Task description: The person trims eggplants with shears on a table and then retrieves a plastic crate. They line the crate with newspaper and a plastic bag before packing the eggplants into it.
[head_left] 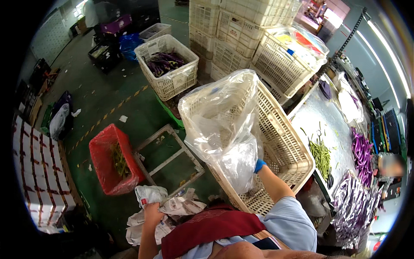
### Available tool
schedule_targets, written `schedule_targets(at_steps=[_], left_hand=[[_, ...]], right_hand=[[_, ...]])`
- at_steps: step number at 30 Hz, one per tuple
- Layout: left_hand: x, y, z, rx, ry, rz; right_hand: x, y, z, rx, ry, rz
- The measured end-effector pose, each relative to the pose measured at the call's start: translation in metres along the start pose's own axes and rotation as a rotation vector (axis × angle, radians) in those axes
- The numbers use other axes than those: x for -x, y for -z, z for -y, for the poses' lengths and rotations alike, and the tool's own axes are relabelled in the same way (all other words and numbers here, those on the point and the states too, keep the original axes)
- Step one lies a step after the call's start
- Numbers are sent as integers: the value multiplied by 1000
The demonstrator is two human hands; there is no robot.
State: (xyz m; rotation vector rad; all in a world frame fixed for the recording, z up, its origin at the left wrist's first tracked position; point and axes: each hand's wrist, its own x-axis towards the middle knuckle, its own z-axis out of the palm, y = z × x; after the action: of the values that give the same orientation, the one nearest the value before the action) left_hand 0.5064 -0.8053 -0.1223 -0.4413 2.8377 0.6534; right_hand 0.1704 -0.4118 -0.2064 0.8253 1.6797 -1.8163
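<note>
A large cream plastic crate (284,125) stands tilted in front of me, with a clear plastic bag (224,125) draped over its left side and into it. My right hand (259,165), in a blue glove, reaches inside the crate and is closed on the clear bag; part of its fingers is hidden by the plastic. Lower left, my bare left hand (152,213) is closed on a crumpled white plastic bag (151,195). More crumpled white bags (185,205) lie beside it, next to a grey metal frame (170,160) on the floor.
A red tub (101,162) with green stalks stands left. Beyond are a crate of eggplants (187,80) and tall stacked crates (235,36). On the right, a metal table (304,123) bears green beans (319,155), purple eggplants (362,151) and shiny packaging film (353,207).
</note>
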Motion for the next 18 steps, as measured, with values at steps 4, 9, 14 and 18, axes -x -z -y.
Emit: schedule_targets(at_steps=[4, 9, 14, 18], left_hand=[[9, -10, 5, -6, 60, -26], [11, -5, -5, 84, 34, -55], [19, -18, 2, 93, 98, -68], [28, -22, 6, 125, 146, -51]], right_hand=[[24, -89, 125, 115, 677, 271], [83, -227, 173, 443, 1087, 410], [115, -306, 119, 1816, 1023, 275], [80, -315, 104, 1757, 1161, 222]])
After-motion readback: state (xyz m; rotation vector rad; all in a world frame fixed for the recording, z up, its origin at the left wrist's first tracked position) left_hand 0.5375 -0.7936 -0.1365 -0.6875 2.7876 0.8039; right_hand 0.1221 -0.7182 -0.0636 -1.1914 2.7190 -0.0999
